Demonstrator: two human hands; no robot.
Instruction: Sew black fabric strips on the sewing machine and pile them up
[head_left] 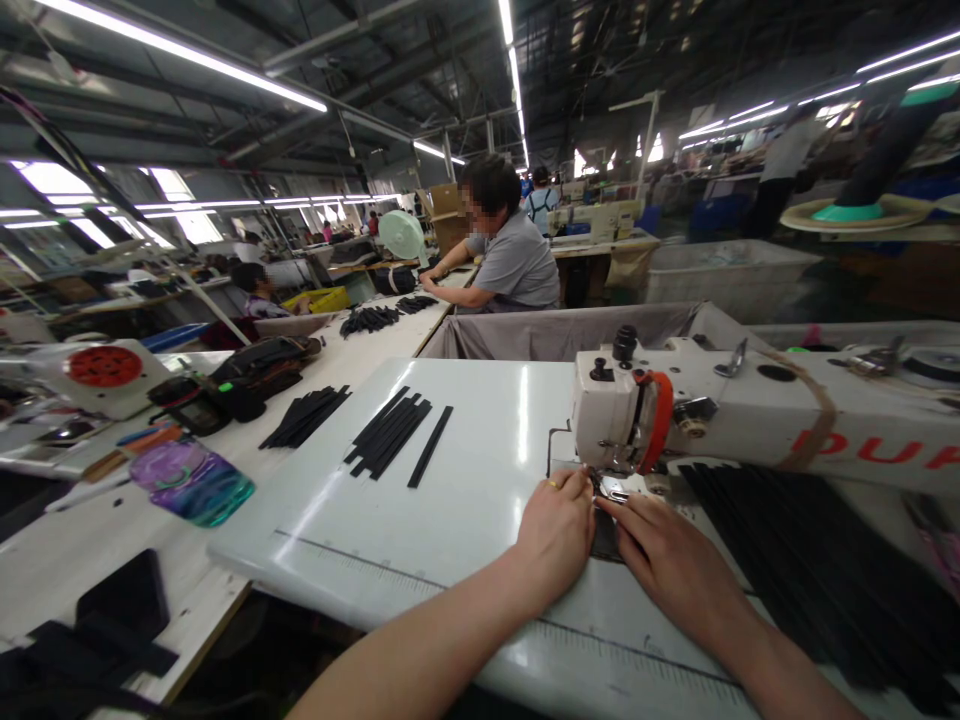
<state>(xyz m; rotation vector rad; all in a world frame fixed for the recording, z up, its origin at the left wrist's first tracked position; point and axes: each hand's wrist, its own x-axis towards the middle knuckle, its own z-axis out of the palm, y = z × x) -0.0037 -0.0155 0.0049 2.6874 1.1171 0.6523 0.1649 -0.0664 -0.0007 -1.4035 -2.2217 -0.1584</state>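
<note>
Head view looks down on a white sewing surface [420, 500], with the person's two bare hands side by side at the foot of a white sewing machine [750, 410]. Left hand [556, 530] lies knuckles up, a ring on one finger, its fingertips pressed down just left of the needle area. Right hand [675, 560] lies flat just right of it, fingers stretched toward the same spot. Between them sits a small dark piece [604, 535], mostly covered by both hands, so its shape and edges are hard to make out. Neither hand's grip is closed round it; both press it flat onto the surface with fingers extended. The needle itself is lost in the small metal parts under the machine head.

Right of the hands, a dark heap of strips [817, 560] runs off the near right edge, blurred. Farther left on the surface lie loose black strips [390, 432], and another bundle [306, 415] just beyond on the long side bench. A clear bluish bag [191, 482] lies near left. Far across, a seated person in a grey shirt [517, 265] leans over another bench; the red letters on the machine arm are cut off at the right.
</note>
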